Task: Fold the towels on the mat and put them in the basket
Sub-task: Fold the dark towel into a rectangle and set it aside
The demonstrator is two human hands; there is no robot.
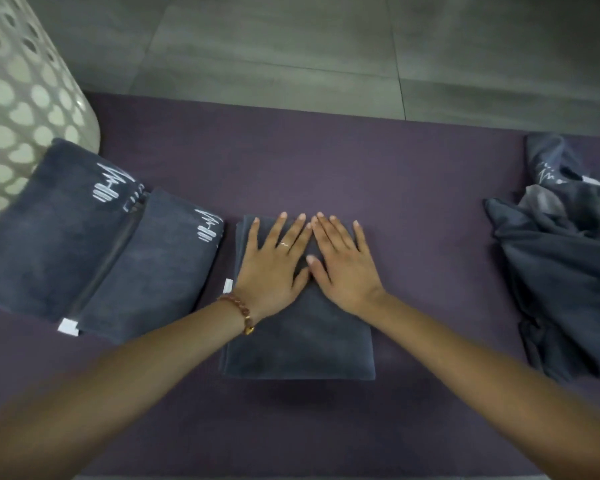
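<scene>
The person is wearing a beaded bracelet (238,311) around the left wrist. Its small round beads are showing reddish-brown and amber tones, and a larger golden bead (249,330) is sitting at its near end. A thin silver-coloured ring (284,244) with a tiny raised setting is circling one finger of the left hand (274,271). The fingernails (283,215) on it and on the right hand (347,268) are looking short and pale. Both forearms (153,368) are showing bare and blurring towards the camera.
</scene>
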